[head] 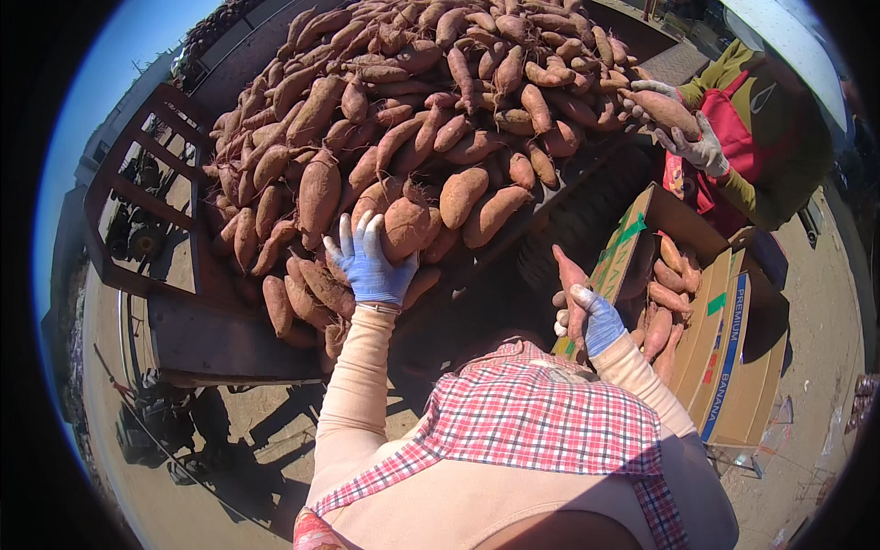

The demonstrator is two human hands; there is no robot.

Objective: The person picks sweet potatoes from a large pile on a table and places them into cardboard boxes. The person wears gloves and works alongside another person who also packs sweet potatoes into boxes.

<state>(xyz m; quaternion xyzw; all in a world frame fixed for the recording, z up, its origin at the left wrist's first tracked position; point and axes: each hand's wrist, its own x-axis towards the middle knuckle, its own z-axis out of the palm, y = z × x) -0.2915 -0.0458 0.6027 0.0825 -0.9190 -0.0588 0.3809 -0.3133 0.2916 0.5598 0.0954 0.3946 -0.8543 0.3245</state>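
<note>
My left hand (375, 265), in a blue and white glove, rests with spread fingers on sweet potatoes at the near edge of a large heap (405, 89); a big round sweet potato (407, 223) lies against its thumb side. Whether it grips one cannot be told. In my right hand (597, 320), gloved alike, is a slender reddish sweet potato (572, 275), held upright beside a cardboard box's wall. Inside the open cardboard box (715, 344) to the right lie several sweet potatoes (658, 333).
The heap lies on a metal truck bed with a rusty side frame (141, 185). At the upper right a co-worker in a red apron (732, 144) holds a large sweet potato (663, 113) in gloved hands. A dark tyre (591, 199) shows beneath the bed's edge.
</note>
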